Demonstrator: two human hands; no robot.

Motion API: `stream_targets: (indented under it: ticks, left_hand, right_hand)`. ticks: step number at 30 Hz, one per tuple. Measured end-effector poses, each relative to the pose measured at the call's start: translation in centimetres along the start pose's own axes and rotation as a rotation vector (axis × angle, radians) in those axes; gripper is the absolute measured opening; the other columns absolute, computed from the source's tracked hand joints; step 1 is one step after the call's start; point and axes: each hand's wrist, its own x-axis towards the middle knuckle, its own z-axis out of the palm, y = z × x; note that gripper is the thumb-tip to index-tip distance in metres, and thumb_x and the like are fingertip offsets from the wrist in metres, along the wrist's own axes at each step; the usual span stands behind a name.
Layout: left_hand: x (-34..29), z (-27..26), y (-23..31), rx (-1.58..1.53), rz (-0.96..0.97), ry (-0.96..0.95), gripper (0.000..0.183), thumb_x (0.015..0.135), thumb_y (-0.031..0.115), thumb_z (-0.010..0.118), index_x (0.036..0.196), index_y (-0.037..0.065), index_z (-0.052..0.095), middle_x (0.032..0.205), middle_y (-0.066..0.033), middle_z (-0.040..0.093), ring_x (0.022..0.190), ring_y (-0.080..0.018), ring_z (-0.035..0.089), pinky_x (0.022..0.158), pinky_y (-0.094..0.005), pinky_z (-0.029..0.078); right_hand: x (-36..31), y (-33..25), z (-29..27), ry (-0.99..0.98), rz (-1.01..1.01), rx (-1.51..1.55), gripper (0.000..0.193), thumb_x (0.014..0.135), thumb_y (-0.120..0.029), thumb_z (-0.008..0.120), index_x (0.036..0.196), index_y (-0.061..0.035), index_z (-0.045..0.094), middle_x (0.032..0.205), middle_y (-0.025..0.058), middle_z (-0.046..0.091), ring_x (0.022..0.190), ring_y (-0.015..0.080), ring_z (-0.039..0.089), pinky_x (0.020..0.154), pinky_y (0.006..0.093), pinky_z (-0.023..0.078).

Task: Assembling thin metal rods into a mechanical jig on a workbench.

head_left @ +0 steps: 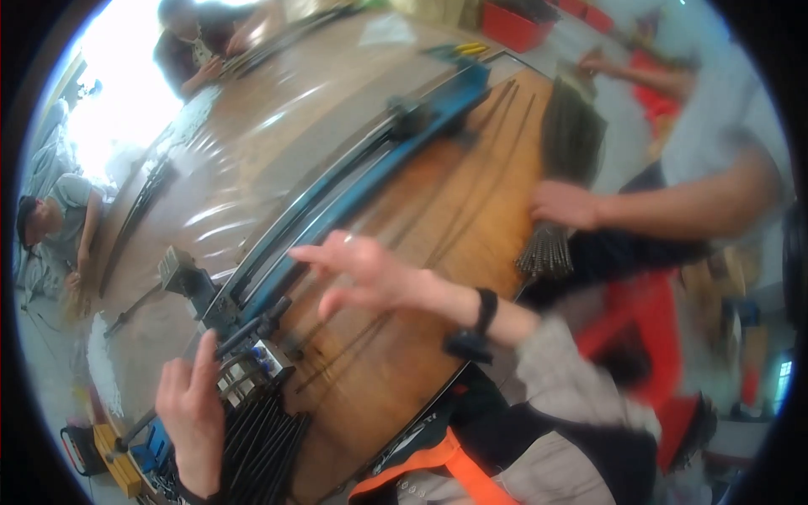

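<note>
My left hand (192,412) is at the lower left, index finger pointing up and the other fingers curled. A dark metal rod (246,333) shows on both sides of this hand, which appears closed on it; the palm side is hidden. Slightly blurred, my right hand (366,273) hovers over the near end of a long blue metal rail fixture (337,206). Its fingers are apart and hold nothing; a ring and a black wristband are on it. Between my hands sits a small metal mechanism (257,362), with a bundle of black rods (265,438) below it.
On the right, a co-worker's blurred hand (564,204) touches a bundle of thin rods (547,252). Several thin rods lie on the wooden tabletop (454,189). Two more people work across the plastic-covered table (278,101). A red bin (518,27) stands at the back.
</note>
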Motion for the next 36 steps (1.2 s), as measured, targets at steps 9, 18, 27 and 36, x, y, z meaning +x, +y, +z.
stream_targets:
  ticks: [9,18,27,36]
  left_hand:
    - [-5.2,-1.3,-0.8,-0.087,-0.161,-0.013,0.047,0.084,0.000,0.063,0.130,0.009,0.061,0.075,-0.0113,0.051,0.068,-0.0284,0.053,0.060,-0.0403,0.044]
    - [-6.7,-1.3,0.9,-0.185,-0.234,-0.188,0.048,0.085,-0.002,0.060,0.132,0.009,0.059,0.078,-0.0129,0.052,0.069,-0.0303,0.053,0.062,-0.0408,0.044]
    - [-7.1,-0.7,2.1,-0.143,-0.117,-0.143,0.053,0.083,-0.008,0.055,0.134,0.003,0.055,0.079,-0.0123,0.049,0.072,-0.0303,0.051,0.063,-0.0405,0.043]
    - [-7.2,0.3,1.5,-0.224,-0.149,-0.098,0.049,0.081,-0.009,0.055,0.129,0.002,0.058,0.079,-0.0140,0.051,0.072,-0.0307,0.051,0.063,-0.0411,0.044]
  right_hand:
    - [-0.7,-2.4,0.8,-0.208,0.405,0.506,0.021,0.087,-0.019,0.072,0.105,-0.0097,0.072,0.070,0.0056,0.057,0.066,0.0204,0.056,0.057,0.0327,0.045]
    - [0.6,-3.6,4.6,0.254,0.010,0.197,0.031,0.081,-0.027,0.076,0.109,-0.0131,0.071,0.069,0.0064,0.058,0.059,0.0208,0.056,0.055,0.0318,0.046]
    - [-2.4,-5.2,4.2,-0.037,-0.011,0.009,0.038,0.081,-0.030,0.076,0.114,-0.0106,0.070,0.064,0.0035,0.052,0.052,0.0163,0.051,0.045,0.0311,0.042]
    - [-2.0,-4.8,5.4,0.047,-0.105,0.020,0.038,0.084,-0.028,0.074,0.116,-0.0084,0.069,0.064,0.0040,0.053,0.053,0.0161,0.053,0.044,0.0318,0.041]
